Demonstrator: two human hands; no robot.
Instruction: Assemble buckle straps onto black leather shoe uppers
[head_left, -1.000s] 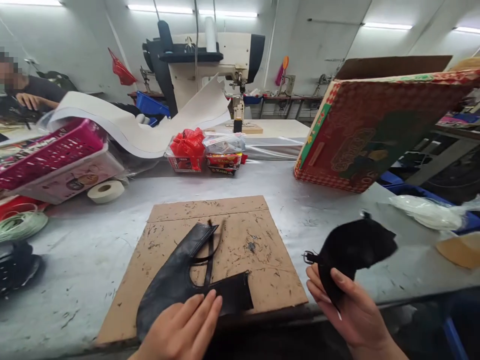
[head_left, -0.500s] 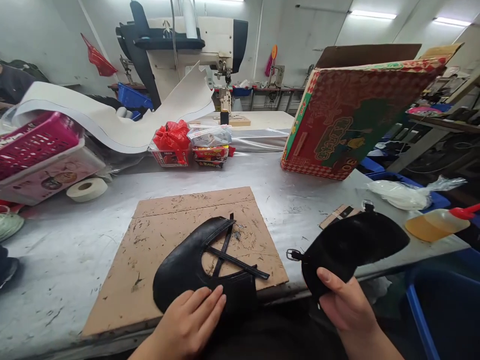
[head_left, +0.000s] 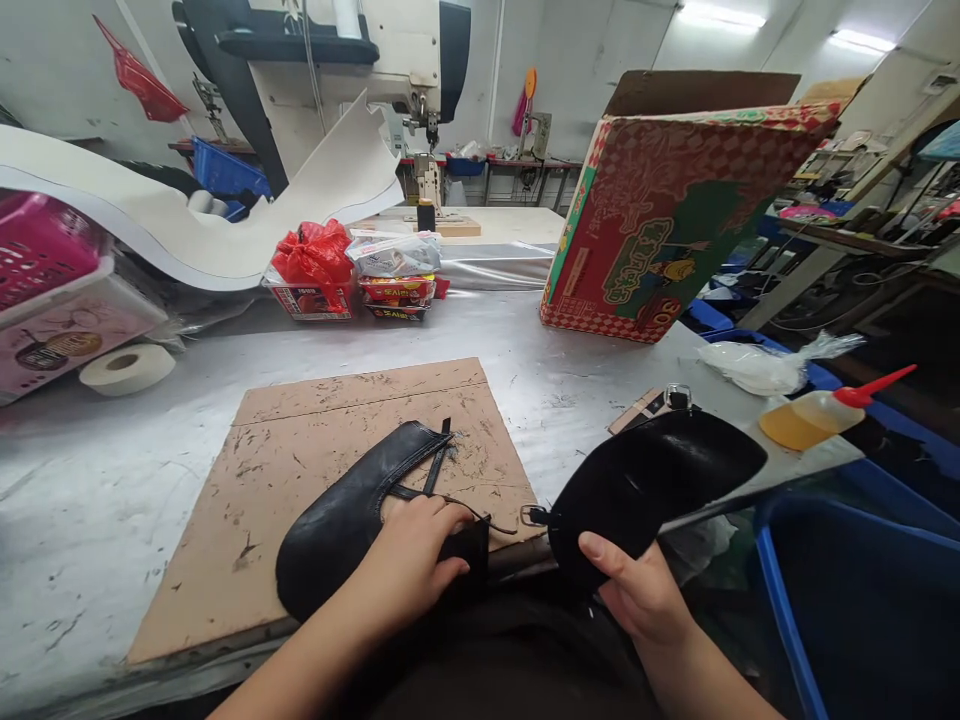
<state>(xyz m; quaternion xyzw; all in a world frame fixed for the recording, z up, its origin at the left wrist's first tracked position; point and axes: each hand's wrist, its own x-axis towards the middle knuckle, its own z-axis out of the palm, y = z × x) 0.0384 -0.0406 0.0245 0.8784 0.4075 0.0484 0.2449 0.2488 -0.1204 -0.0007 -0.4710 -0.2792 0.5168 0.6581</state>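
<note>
A black leather shoe upper (head_left: 330,530) with thin crossing straps lies on a cardboard sheet (head_left: 202,560). My left hand (head_left: 424,550) is over its right side, fingers curled and thumb below, gripping the leather near the straps; the fingertips are partly hidden. One strap end bends out past my fingers. My right hand (head_left: 641,590) holds a second black upper (head_left: 637,485) by its lower edge, thumb on top. This piece is raised at the table's front edge, with one small metal buckle (head_left: 534,515) at its left and another buckle (head_left: 678,396) at its top.
A tall red-green carton (head_left: 675,220) stands at the back right. A bottle of amber liquid (head_left: 806,418) with a red nozzle is at the right edge. Tape roll (head_left: 127,370), snack packs (head_left: 397,292) and a sewing machine (head_left: 360,60) are at the left and back. A blue bin (head_left: 795,620) stands lower right.
My left hand has moved right and up, from lying flat on the first upper to gripping it near the straps. My right hand still holds the buckled upper. The whole view has shifted slightly.
</note>
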